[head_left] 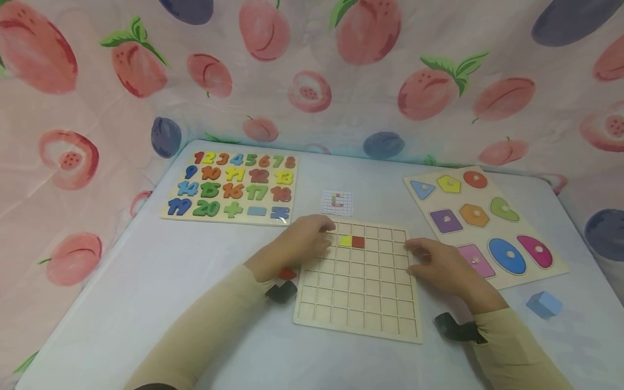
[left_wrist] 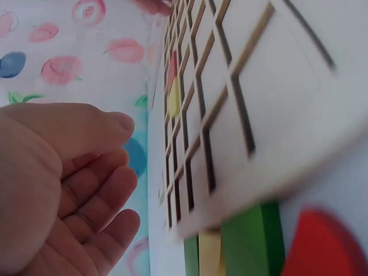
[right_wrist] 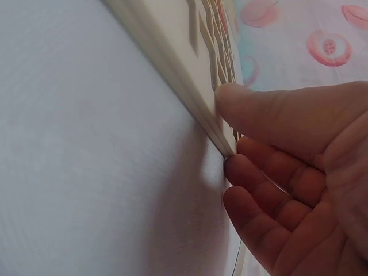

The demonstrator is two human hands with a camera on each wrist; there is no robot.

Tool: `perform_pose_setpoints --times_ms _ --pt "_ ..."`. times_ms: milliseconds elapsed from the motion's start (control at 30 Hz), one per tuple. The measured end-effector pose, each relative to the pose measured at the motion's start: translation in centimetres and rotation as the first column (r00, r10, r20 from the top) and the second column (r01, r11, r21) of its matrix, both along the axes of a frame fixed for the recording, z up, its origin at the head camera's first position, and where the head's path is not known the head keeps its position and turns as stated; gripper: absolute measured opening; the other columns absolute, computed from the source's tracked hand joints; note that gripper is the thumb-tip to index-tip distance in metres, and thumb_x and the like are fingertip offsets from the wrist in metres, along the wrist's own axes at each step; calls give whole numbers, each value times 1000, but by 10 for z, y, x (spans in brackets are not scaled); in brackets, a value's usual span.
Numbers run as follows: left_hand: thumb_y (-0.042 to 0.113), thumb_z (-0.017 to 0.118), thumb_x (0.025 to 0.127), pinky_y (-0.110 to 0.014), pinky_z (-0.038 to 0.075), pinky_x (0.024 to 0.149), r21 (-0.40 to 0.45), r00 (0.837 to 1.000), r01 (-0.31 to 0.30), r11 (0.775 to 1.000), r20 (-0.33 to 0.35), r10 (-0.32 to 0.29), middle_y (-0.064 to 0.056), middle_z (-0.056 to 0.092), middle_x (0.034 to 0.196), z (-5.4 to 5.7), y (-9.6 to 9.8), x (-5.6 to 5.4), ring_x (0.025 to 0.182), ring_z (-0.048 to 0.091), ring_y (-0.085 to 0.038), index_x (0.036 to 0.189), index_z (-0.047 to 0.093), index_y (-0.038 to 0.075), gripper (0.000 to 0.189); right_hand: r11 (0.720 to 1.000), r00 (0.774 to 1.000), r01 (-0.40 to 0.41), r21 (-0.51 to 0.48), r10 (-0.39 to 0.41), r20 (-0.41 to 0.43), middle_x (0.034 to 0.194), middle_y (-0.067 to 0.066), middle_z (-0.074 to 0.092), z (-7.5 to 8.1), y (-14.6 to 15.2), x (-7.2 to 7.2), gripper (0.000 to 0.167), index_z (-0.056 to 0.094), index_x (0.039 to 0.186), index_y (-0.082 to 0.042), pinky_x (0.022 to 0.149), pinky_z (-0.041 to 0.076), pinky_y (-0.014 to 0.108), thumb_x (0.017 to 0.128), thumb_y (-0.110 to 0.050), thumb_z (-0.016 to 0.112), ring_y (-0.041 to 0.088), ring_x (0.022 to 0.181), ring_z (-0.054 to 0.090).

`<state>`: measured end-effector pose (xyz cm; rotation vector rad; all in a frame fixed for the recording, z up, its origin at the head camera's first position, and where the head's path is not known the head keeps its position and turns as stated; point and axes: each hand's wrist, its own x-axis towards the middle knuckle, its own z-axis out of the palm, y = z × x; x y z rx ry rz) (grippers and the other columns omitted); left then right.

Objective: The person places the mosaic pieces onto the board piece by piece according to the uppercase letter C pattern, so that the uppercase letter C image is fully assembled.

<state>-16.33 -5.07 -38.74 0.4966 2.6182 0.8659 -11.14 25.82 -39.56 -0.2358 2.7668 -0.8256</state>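
Note:
A wooden grid board (head_left: 358,292) lies on the table between the hands. A yellow piece (head_left: 345,241) with a curved edge and a red square piece (head_left: 358,242) sit side by side in its second row from the far edge. My left hand (head_left: 307,238) hovers over the board's left edge, fingers loosely bent around nothing. At the opposite edge, my right hand (head_left: 441,265) pinches the board's rim, thumb on top and fingers against the side, as the right wrist view shows. Green blocks (left_wrist: 253,238) and a red piece (left_wrist: 325,247) lie beside the board below the left hand.
A small pattern card (head_left: 337,202) lies just beyond the board. At the back left is a number puzzle (head_left: 229,187); a shape puzzle with knobs (head_left: 480,233) lies on the right. Near it sits a blue block (head_left: 544,304). A fruit-print cloth (head_left: 341,124) hangs behind the table.

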Motion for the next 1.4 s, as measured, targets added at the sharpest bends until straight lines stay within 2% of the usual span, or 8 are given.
perform_pose_setpoints --times_ms 167,433,633,767,933,1133,1400 --pt "16 67 94 -37 45 102 -25 999 -39 999 -16 39 -3 64 125 5 -15 3 110 56 -19 131 63 11 38 1000 1000 -9 -2 9 -9 134 25 59 -1 2 0 55 58 135 -2 98 44 59 86 -17 77 45 121 56" --pt "15 71 93 -38 44 104 -28 998 -47 999 -33 46 -5 63 128 6 -37 6 117 56 -21 131 63 9 39 1000 1000 -15 -4 15 -12 133 25 59 -1 2 0 55 58 135 -2 98 44 59 86 -18 76 45 120 56" --pt "12 71 90 -39 45 103 -72 998 -34 997 -50 31 -6 64 125 -2 -50 3 113 56 -22 129 64 6 40 1000 1000 -14 -4 14 -5 132 24 60 -2 3 -1 56 57 136 -2 98 45 58 86 -18 76 44 121 56" --pt "13 72 89 -39 46 101 -72 998 -58 996 -23 57 -5 64 122 -9 -57 2 106 54 -22 127 65 7 39 1000 1000 -9 0 9 1 133 23 60 -2 2 -1 57 57 137 -3 98 44 58 86 -19 76 44 121 56" --pt "13 71 89 -40 45 102 -86 997 -68 994 -27 66 -4 64 119 -14 -64 3 106 54 -22 124 67 8 36 1000 1000 -1 6 1 6 134 24 59 -2 1 0 57 57 137 -3 98 44 59 86 -19 77 45 122 55" --pt "17 73 89 -40 44 103 -95 998 -60 994 -29 57 -3 65 119 -17 -69 8 110 55 -21 121 69 9 33 1000 1000 7 11 -7 12 135 24 58 -2 0 0 57 57 137 -3 99 43 59 86 -20 77 45 123 54" --pt "19 75 90 -37 48 99 -76 998 -58 995 -35 56 0 66 111 -17 -72 15 104 57 -19 118 71 9 30 1000 1000 4 18 -4 14 135 24 58 -2 1 -1 57 57 138 -4 99 43 59 86 -19 76 45 123 54"
